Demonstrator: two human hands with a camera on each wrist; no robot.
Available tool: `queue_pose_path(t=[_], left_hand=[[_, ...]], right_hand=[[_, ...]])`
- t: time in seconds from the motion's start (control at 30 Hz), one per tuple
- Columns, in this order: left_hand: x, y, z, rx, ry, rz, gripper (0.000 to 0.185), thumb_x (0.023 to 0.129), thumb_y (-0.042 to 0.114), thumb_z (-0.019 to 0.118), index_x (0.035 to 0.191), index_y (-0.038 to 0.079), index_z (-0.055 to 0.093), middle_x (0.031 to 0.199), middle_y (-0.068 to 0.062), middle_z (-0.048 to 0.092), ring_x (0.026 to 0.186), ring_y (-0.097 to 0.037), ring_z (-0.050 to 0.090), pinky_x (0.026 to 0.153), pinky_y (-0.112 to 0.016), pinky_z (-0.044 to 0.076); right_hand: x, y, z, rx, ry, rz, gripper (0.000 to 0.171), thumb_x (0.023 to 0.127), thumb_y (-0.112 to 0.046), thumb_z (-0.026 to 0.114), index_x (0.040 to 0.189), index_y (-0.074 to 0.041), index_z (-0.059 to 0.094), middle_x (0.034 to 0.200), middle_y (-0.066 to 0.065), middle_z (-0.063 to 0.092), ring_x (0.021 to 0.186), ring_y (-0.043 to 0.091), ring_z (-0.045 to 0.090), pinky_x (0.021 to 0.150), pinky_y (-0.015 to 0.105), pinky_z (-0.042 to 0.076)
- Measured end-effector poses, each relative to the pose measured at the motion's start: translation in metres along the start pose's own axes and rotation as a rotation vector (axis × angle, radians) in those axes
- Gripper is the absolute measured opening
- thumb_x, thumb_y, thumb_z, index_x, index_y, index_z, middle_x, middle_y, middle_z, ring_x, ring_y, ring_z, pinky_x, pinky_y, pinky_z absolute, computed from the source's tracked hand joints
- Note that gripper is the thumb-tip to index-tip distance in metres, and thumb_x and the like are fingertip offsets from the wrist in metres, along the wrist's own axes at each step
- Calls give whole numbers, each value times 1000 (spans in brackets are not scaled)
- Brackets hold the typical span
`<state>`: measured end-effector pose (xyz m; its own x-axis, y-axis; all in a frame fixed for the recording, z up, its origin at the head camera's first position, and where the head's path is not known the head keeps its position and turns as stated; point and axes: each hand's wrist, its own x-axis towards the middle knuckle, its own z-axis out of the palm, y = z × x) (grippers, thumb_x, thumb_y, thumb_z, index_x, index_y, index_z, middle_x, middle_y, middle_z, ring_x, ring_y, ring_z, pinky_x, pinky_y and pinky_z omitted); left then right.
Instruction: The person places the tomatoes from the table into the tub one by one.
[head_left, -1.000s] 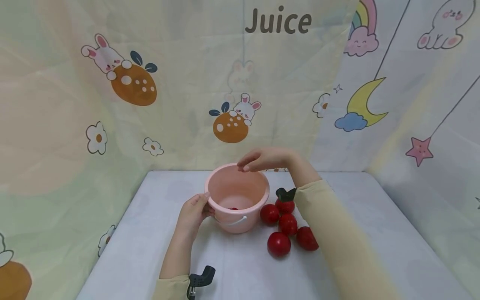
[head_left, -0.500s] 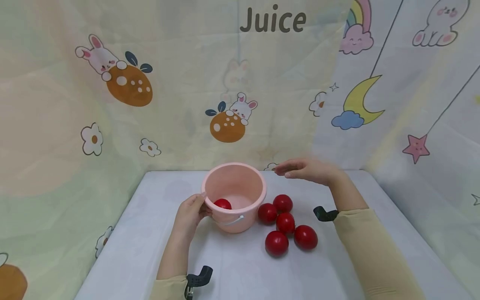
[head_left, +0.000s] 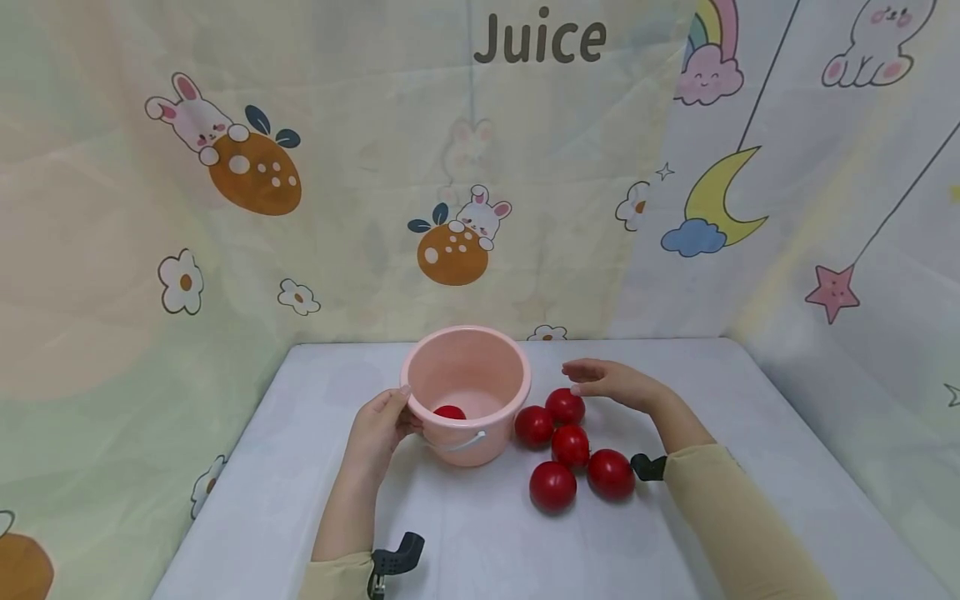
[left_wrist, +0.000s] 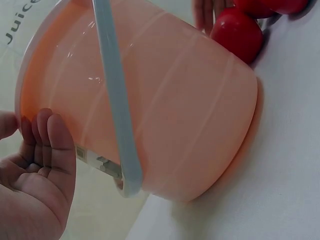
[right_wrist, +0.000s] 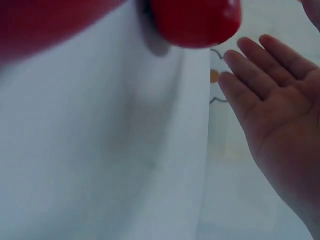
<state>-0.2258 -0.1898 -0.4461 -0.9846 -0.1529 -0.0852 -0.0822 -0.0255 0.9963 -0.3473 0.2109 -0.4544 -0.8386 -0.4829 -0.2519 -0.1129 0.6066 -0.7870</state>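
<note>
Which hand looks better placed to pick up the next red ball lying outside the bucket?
The right hand, most likely: it is empty, fingers extended, close to the rearmost loose red ball. The left hand grips the pink bucket, on the side away from that ball.

Soft, even light is filling the head view; both wrist views are looking dimmer.
Faint shadows are pooling on the counter [head_left: 480, 542] beside the bucket [head_left: 472, 375], whose side is glinting in the left wrist view. In the right wrist view, a near red fruit [right_wrist: 42, 22] is blurring and the right hand [right_wrist: 282, 112] is looking dark.
</note>
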Motion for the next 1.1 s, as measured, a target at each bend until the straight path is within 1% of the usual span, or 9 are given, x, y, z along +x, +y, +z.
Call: queue_pose_path(t=[0.03, 0.17, 0.3, 0.5, 0.7, 0.9, 1.1], left_hand=[[0, 0, 0, 1, 1, -2, 52, 97, 47, 57, 119, 1, 65, 96, -10, 66, 86, -23, 66, 82, -28, 59], [-1, 0, 0, 4, 4, -6, 52, 97, 48, 57, 119, 2, 65, 98, -11, 67, 88, -24, 66, 82, -28, 59], [0, 0, 0, 9, 6, -9, 51, 97, 48, 57, 118, 2, 66, 98, -11, 66, 88, -24, 66, 82, -28, 59], [0, -1, 0, 6, 7, -4, 54, 97, 49, 58, 118, 0, 65, 97, -11, 66, 87, -23, 66, 82, -28, 59], [0, 0, -1, 3, 5, -2, 52, 96, 49, 58, 118, 2, 66, 98, -12, 66, 88, -25, 66, 83, -28, 59], [1, 0, -1, -5, 3, -10, 53, 96, 49, 58, 117, 1, 66, 98, -12, 66, 88, -25, 65, 82, -29, 59], [1, -1, -1, -3, 5, -14, 55, 95, 52, 59, 118, 3, 66, 99, -12, 66, 89, -25, 65, 82, -28, 59]], right_hand=[[1, 2, 2, 6, 0, 5, 69, 90, -41, 68, 150, -18, 42, 152, 8, 47, 140, 32, 43, 110, 57, 40], [4, 10, 12, 25, 14, 48, 76, 83, -46, 75, 148, -22, 44, 150, 4, 49, 139, 29, 43, 108, 58, 41], [8, 17, 19, 33, 19, 71, 79, 78, -48, 78, 147, -24, 46, 146, 1, 51, 137, 28, 44, 106, 59, 43], [11, 22, 25, -1, 18, 71, 75, 81, -50, 75, 146, -25, 48, 145, 2, 52, 137, 30, 42, 106, 61, 41], [10, 20, 27, -17, 24, 67, 71, 80, -47, 76, 144, -26, 51, 142, 2, 54, 135, 29, 42, 105, 60, 43], [11, 24, 27, -39, 16, 70, 69, 81, -47, 76, 143, -29, 51, 140, 2, 55, 135, 29, 42, 105, 62, 41], [11, 26, 26, -29, 5, 49, 67, 82, -45, 76, 142, -26, 52, 135, 1, 58, 132, 27, 45, 105, 60, 42]])
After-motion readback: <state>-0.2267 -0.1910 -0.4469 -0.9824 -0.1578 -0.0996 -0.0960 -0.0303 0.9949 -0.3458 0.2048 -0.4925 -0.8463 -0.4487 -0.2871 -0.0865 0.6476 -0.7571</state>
